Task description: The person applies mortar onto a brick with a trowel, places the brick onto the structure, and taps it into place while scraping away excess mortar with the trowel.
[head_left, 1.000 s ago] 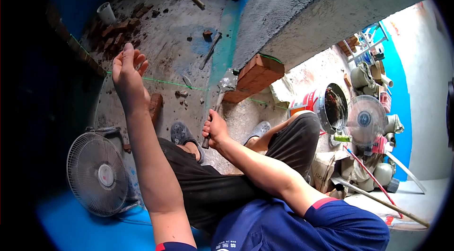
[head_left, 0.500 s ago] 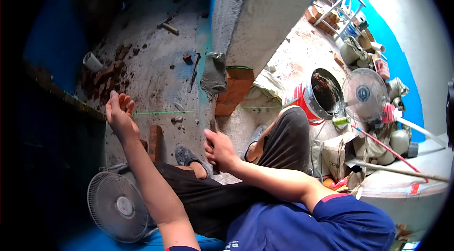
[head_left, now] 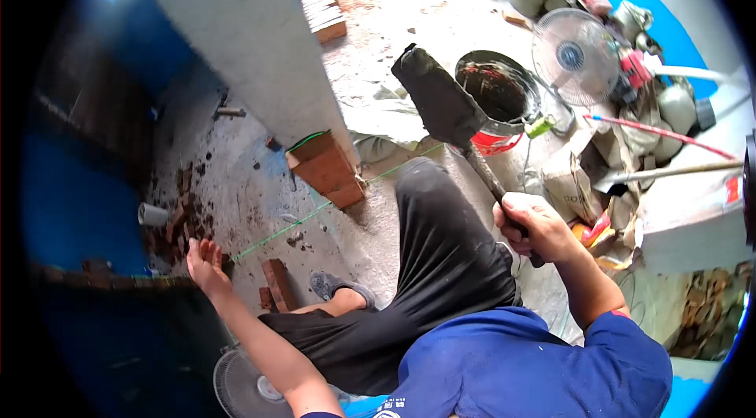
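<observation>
Two hands out: right hand (head_left: pixel 534 227) is wrapped round the trowel (head_left: pixel 441 99), raised near the bucket (head_left: pixel 494 142); left hand (head_left: pixel 206 262) is half open, nothing in it afaict. Looks early to me: brickwork (head_left: pixel 327 172) sits at the pillar (head_left: pixel 252 48), green string (head_left: pixel 287 229) runs off it, loose bricks (head_left: pixel 277 284) not set yet.

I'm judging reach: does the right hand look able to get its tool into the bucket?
Probably yes: the right hand holds the tool out near the bucket, and nothing solid seems to stand between, though depth is hard to judge.
</observation>
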### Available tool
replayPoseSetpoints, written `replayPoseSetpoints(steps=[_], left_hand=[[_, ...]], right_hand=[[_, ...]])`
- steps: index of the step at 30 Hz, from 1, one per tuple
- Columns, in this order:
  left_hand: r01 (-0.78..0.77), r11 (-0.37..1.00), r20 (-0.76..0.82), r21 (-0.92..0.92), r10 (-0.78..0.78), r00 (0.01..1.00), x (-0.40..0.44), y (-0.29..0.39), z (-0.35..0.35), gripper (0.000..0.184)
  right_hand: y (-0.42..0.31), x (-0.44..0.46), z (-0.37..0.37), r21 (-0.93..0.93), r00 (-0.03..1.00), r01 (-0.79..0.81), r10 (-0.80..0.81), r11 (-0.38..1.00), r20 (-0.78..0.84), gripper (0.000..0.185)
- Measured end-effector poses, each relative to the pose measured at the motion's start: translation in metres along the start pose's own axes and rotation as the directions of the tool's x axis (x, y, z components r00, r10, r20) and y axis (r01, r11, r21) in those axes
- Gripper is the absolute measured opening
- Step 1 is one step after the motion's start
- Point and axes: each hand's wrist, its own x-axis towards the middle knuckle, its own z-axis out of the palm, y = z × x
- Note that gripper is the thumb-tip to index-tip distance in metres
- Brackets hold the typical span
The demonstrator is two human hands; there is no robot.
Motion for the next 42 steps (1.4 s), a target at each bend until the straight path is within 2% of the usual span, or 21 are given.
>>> replayPoseSetpoints(steps=[8, 9, 10, 12, 13, 15, 16, 17, 21, 22, 24, 26, 27, 28, 31, 35, 37, 38, 40, 41, 42], left_hand=[[0.105, 0.986, 0.014, 0.131, -0.107, 0.994, 0.001, -0.023, 0.002, 0.026], [0.103, 0.985, 0.026, 0.137, -0.108, 0.994, 0.000, -0.021, -0.001, 0.026], [0.104, 0.981, 0.030, 0.166, -0.111, 0.993, 0.000, -0.022, -0.001, 0.024], [0.105, 0.971, 0.073, 0.214, -0.123, 0.990, -0.007, -0.030, -0.001, 0.022], [0.084, 0.968, 0.104, 0.238, -0.111, 0.988, -0.007, -0.023, -0.002, 0.020], [0.020, 0.971, 0.040, 0.236, -0.030, 0.999, -0.024, -0.009, -0.001, 0.020], [-0.007, 0.963, 0.171, 0.270, -0.041, 0.984, -0.026, 0.005, -0.004, 0.021], [-0.010, 0.949, 0.031, 0.316, 0.000, 1.000, -0.038, 0.005, -0.010, 0.020], [0.046, 0.934, 0.012, 0.356, -0.054, 0.998, -0.022, -0.027, -0.065, 0.020], [0.139, 0.896, -0.011, 0.422, -0.148, 0.989, -0.021, -0.030, -0.077, 0.020], [0.242, 0.840, -0.055, 0.485, -0.247, 0.967, -0.039, -0.031, -0.079, 0.020], [0.222, 0.855, -0.080, 0.470, -0.209, 0.975, -0.050, -0.026, -0.079, 0.019], [0.225, 0.850, -0.089, 0.477, -0.208, 0.974, -0.052, -0.027, -0.082, 0.019], [0.242, 0.845, -0.109, 0.478, -0.216, 0.970, -0.054, -0.028, -0.085, 0.020], [0.269, 0.831, -0.141, 0.487, -0.229, 0.963, -0.060, -0.028, -0.095, 0.020], [0.242, 0.814, -0.183, 0.528, -0.170, 0.968, -0.059, -0.028, -0.122, 0.025], [0.217, 0.780, -0.201, 0.587, -0.119, 0.972, -0.058, -0.035, -0.121, 0.033], [0.251, 0.790, -0.243, 0.559, -0.133, 0.961, -0.056, -0.033, -0.112, 0.033], [0.118, 0.833, -0.115, 0.540, -0.066, 0.991, -0.056, -0.027, -0.100, 0.028], [-0.018, 0.901, 0.066, 0.434, -0.012, 0.998, -0.066, -0.019, -0.075, 0.024], [-0.148, 0.867, 0.202, 0.476, 0.056, 0.978, -0.098, -0.010, -0.024, 0.018]], right_hand=[[0.019, 0.045, -0.076, 0.019, 0.869, 0.309, -0.275, 0.951, -0.411, 0.024], [0.032, 0.073, -0.096, -0.024, 0.864, 0.281, -0.264, 0.959, -0.429, 0.024], [0.062, 0.109, -0.123, 0.192, 0.910, 0.242, -0.154, 0.951, -0.386, 0.026], [0.092, 0.162, -0.180, -0.133, 0.875, -0.093, 0.017, 0.987, -0.484, 0.034], [0.088, 0.151, -0.178, -0.119, 0.880, -0.154, 0.081, 0.981, -0.468, 0.038], [0.095, 0.157, -0.169, -0.251, 0.776, -0.073, -0.103, 0.965, -0.622, 0.038], [0.096, 0.157, -0.167, -0.317, 0.736, -0.001, -0.215, 0.948, -0.642, 0.039], [0.099, 0.159, -0.168, -0.389, 0.685, 0.062, -0.323, 0.919, -0.653, 0.040], [0.074, 0.127, -0.118, -0.438, 0.731, 0.111, -0.372, 0.892, -0.572, 0.034], [0.094, 0.133, -0.112, -0.416, 0.748, 0.244, -0.443, 0.876, -0.495, 0.030], [0.112, 0.128, -0.089, -0.237, 0.910, 0.109, -0.193, 0.965, -0.367, 0.032], [0.125, 0.127, -0.059, 0.065, 0.960, -0.169, 0.180, 0.983, -0.214, 0.031], [0.144, 0.133, -0.048, 0.151, 0.963, -0.224, 0.242, 0.963, -0.118, 0.029], [0.169, 0.145, -0.044, -0.037, 0.986, -0.169, 0.169, 0.985, 0.009, 0.028], [0.184, 0.156, -0.005, 0.248, 0.884, -0.465, 0.460, 0.850, 0.079, 0.032], [0.191, 0.163, 0.012, 0.219, 0.832, -0.552, 0.548, 0.805, 0.085, 0.034], [0.186, 0.158, 0.001, 0.225, 0.843, -0.532, 0.536, 0.816, 0.048, 0.033], [0.185, 0.153, -0.007, 0.124, 0.909, -0.412, 0.417, 0.903, -0.015, 0.033], [0.171, 0.136, -0.022, -0.200, 0.985, -0.112, 0.082, 0.973, -0.154, 0.032], [0.150, 0.121, -0.023, -0.412, 0.972, 0.047, -0.138, 0.910, -0.193, 0.034], [0.120, 0.105, -0.021, -0.415, 0.979, 0.025, -0.107, 0.909, -0.175, 0.033]])
